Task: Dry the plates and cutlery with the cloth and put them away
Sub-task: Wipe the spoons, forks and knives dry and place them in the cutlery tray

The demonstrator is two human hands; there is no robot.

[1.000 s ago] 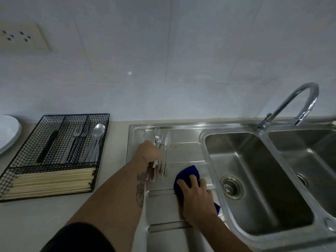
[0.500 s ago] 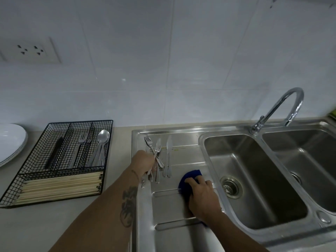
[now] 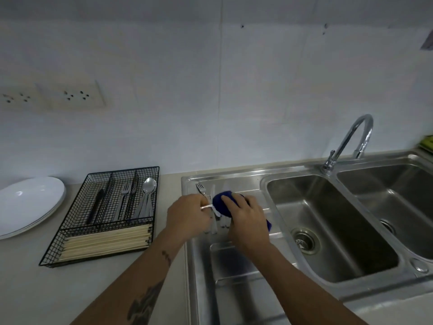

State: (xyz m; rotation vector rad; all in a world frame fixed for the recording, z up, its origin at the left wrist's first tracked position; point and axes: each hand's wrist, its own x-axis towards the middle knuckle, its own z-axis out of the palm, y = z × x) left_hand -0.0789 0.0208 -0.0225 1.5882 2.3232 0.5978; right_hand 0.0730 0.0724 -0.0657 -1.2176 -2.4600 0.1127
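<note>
My left hand (image 3: 188,213) grips the handle of a piece of cutlery (image 3: 207,206) lifted off the steel draining board (image 3: 234,261). My right hand (image 3: 246,219) holds the dark blue cloth (image 3: 221,204) wrapped over the other end of that piece, so I cannot tell what it is. A fork (image 3: 199,188) and a few other pieces (image 3: 214,225) still lie on the board under my hands. The black wire cutlery tray (image 3: 70,235) stands on the counter to the left, with a black-handled knife, forks (image 3: 125,195) and spoons (image 3: 148,191) in it. White plates (image 3: 28,205) are stacked at the far left.
Pale chopsticks (image 3: 105,241) fill the tray's front compartment. A double steel sink (image 3: 328,219) with a curved tap (image 3: 351,141) lies to the right. Wall sockets (image 3: 70,96) sit above the counter. Something green (image 3: 427,143) shows at the right edge.
My left hand lifted one piece of cutlery off the draining board. My right hand brought the cloth up from the board and closed it over that piece. The camera tilted up.
</note>
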